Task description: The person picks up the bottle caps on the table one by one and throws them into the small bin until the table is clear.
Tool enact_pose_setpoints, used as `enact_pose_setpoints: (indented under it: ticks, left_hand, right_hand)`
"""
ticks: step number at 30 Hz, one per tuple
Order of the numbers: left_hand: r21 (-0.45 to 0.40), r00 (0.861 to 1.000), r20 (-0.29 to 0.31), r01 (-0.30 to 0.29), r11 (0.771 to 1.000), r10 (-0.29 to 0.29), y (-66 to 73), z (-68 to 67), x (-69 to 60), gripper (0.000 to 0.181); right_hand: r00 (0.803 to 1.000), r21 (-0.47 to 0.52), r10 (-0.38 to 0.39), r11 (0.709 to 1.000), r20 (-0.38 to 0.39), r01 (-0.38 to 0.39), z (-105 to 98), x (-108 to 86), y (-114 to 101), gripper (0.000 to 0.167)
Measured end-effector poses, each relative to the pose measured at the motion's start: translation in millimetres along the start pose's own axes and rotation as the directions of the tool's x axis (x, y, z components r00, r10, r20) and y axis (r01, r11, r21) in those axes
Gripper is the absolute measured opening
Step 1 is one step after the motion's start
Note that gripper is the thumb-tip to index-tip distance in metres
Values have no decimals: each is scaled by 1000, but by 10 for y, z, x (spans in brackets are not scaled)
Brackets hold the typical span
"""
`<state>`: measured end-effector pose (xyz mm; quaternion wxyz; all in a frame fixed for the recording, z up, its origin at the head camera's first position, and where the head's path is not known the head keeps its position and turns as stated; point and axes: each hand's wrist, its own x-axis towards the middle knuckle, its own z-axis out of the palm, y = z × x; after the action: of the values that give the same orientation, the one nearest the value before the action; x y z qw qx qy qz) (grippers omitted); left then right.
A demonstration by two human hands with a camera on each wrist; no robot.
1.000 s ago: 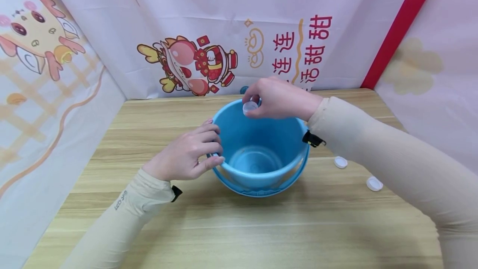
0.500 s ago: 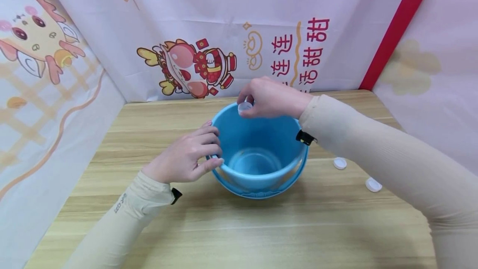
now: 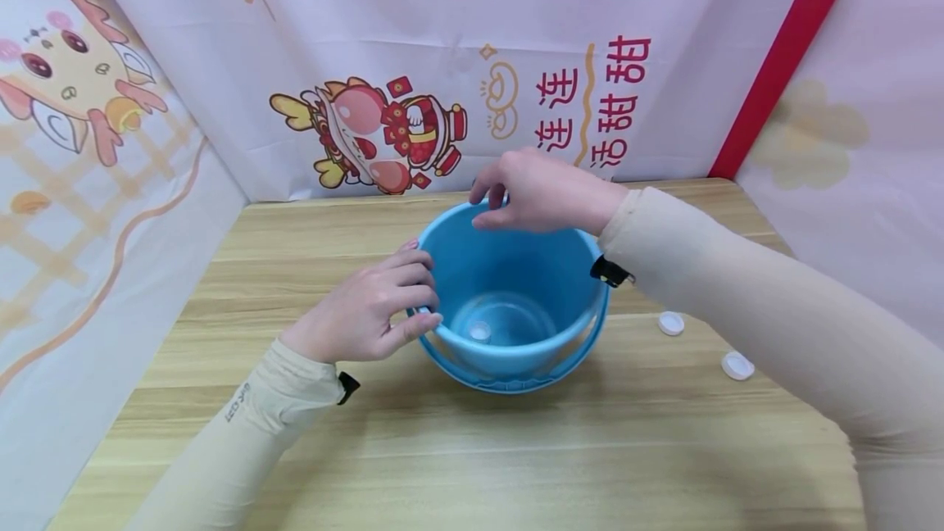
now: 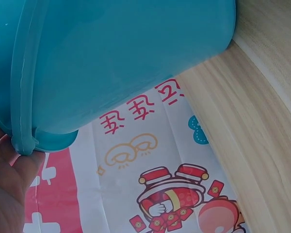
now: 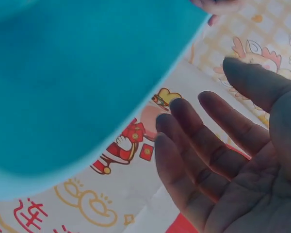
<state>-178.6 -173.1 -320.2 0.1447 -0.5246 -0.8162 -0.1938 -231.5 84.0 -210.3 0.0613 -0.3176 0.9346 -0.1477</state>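
One round blue plastic bucket [image 3: 546, 277]: stands mouth up at the centre of the frame, on the wood-grain desk [image 3: 516, 465].
Bucket's handling: likely light and fairly stiff, its smooth walls apt to slip under a flat palm; the rim or the handle should give the surest hold.
Bucket's looks: wide mouth, paler rim, plain inner wall, a circular mark on its floor; a curved blue plastic handle [image 3: 509, 386] hangs at the front, below the rim.
Small round translucent whitish cap [image 3: 479, 332]: lies inside the bucket, at the lower left of its floor.
Cap's handling: probably very light, stiff and slick; a fingertip pinch at its edge should suit.
Cap's looks: pale, with blue showing through; too small to tell which face is up.
Left hand [image 3: 376, 301]: grips the left side of the bucket's rim, fingers over the edge.
Right hand [image 3: 538, 191]: released, holding nothing, over the bucket's far side; fingers loosely bent and parted.
Right of the bucket: one round white cap [image 3: 671, 323] and a second round white cap [image 3: 737, 365], apart on the desk.
Behind, upper frame: white fabric backdrop [image 3: 369, 31] with red lettering and cartoon figures.
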Motion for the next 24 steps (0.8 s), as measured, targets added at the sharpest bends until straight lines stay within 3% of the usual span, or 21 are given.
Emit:
enact_pose_setpoints:
  ticks: [8,14,20,24]
  left_hand:
    - [-15,1000,-16,-12,1000,12,0,11,4,25]
    - [-4,1000,-15,-14,1000,14,3,12,14,25]
    - [9,1000,-17,-17,1000,17,-1,22,10,25]
    - [13,1000,-21,-20,1000,20,1,30,5,32]
  right_hand:
    - [989,62,-4,998,-145,13,-171,-263,106,30]
    - [960,86,47,996,-277,-24,-209,-597,349,23]
    - [919,81,109,993,-380,-84,-90,-945,690,15]
    - [902,63,149,989,-405,-135,95,-1161,941,12]
